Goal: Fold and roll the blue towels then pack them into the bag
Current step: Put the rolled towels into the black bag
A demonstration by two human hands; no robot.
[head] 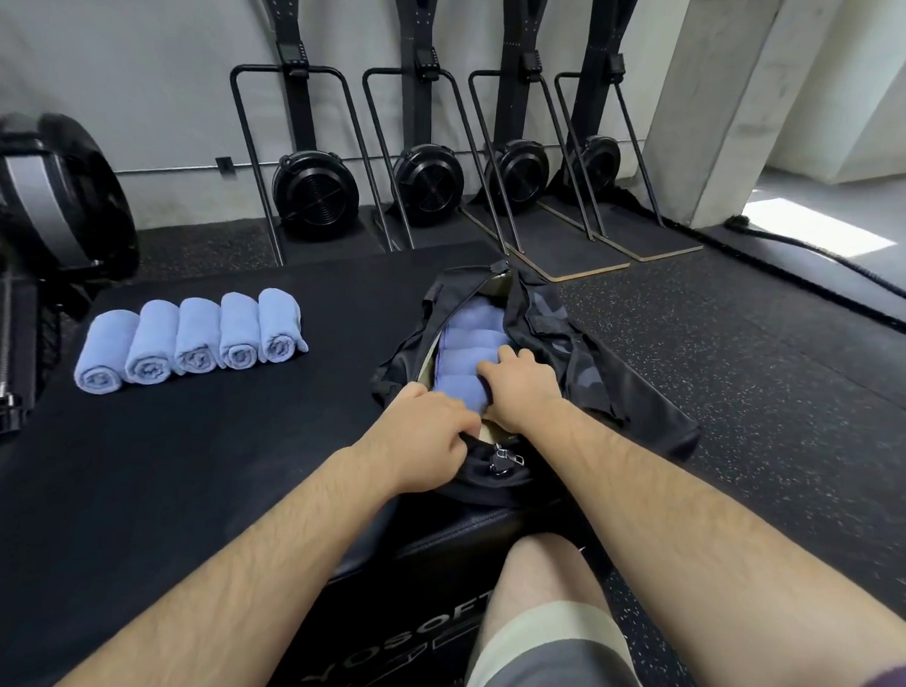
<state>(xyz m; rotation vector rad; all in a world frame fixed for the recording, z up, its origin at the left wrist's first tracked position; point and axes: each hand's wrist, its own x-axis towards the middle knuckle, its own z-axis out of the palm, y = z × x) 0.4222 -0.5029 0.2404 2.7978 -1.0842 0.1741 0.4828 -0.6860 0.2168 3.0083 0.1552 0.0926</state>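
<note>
A black duffel bag (584, 358) lies unzipped on a black padded box (206, 437). Several rolled blue towels (471, 339) are packed in a row inside it. My right hand (519, 386) rests on the nearest towel in the bag, its fingers curled over the roll. My left hand (427, 435) grips the bag's near rim beside the zipper pull (501, 455). Several more rolled blue towels (194, 342) lie side by side on the left of the box, well apart from both hands.
A rowing machine's flywheel (55, 195) stands at the far left. Several ski machines with black fan wheels (317, 192) line the back wall. A concrete pillar (721, 106) rises at right. My bare knee (540, 577) is against the box front.
</note>
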